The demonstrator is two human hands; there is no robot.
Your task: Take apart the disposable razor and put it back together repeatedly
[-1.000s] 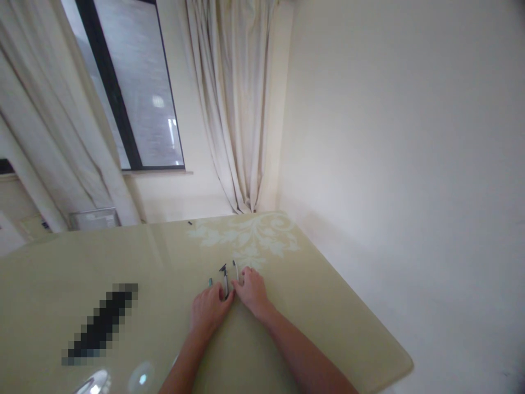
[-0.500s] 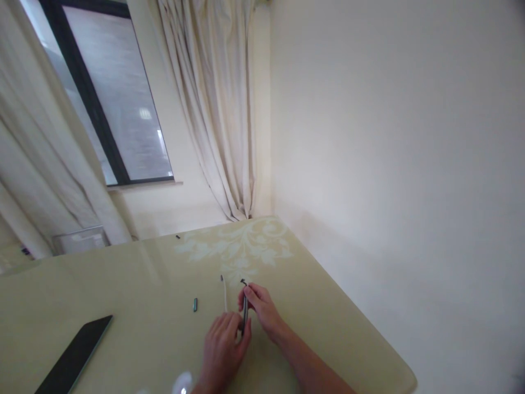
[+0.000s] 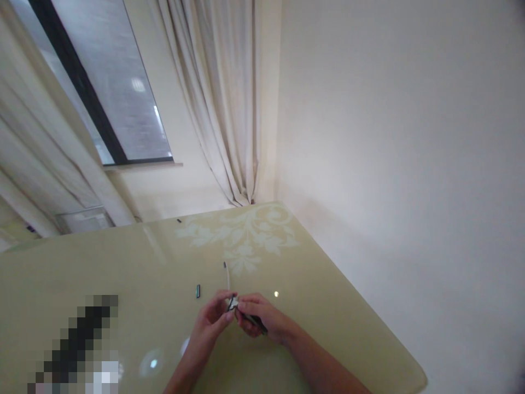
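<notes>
In my right hand [image 3: 262, 314] is a slim dark handle [image 3: 257, 323], razor-like in shape, with its far end pointing down to the right. My left hand [image 3: 215, 317] pinches a small black-and-white piece [image 3: 233, 302] at the handle's upper end, where both hands' fingertips meet. Whether the piece and the handle are joined is hidden by the fingers. Just beyond my left hand, a thin white stem [image 3: 228, 278] with a dark tip lies on the table. Left of it lies a small dark, greenish oblong piece [image 3: 198, 291].
The pale yellow-green glossy table [image 3: 328, 328] ends at a slanting right edge beside the wall. A tiny dark bit [image 3: 179, 220] lies near its back edge. A dark flat object [image 3: 77, 339], blurred into blocks, lies at the left. Curtains [image 3: 229, 109] hang behind.
My left hand has moved up to the handle's head end and pinches there. My right hand has come lower and tilted the handle from upright to slanting. The view has dipped slightly.
</notes>
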